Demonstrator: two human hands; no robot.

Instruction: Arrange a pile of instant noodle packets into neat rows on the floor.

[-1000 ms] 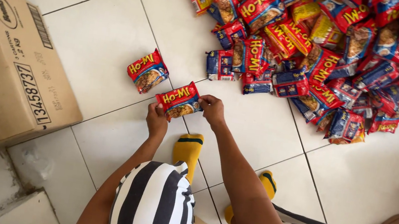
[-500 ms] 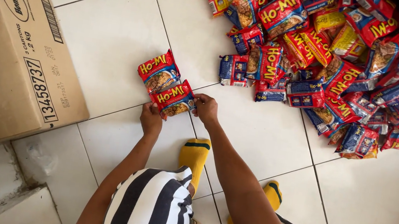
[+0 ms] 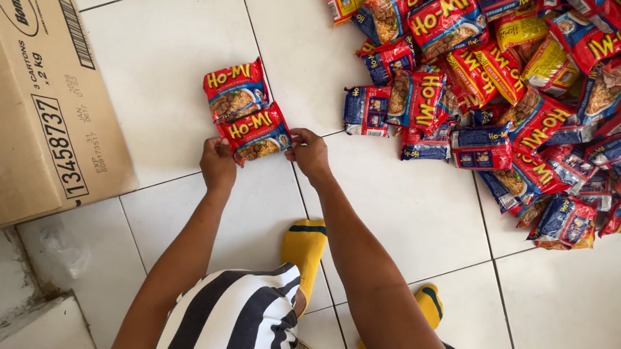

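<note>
Hands (image 3: 217,165) (image 3: 308,152) on two noodle packets (image 3: 257,134)

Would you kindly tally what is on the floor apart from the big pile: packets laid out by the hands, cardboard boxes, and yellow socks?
Packets laid out by the hands: 2, the upper packet and the lower packet, which the left hand and right hand touch.
Large brown box: 1, with parts of others at the frame edges.
Yellow socks: 2.
Total: 5.
</note>
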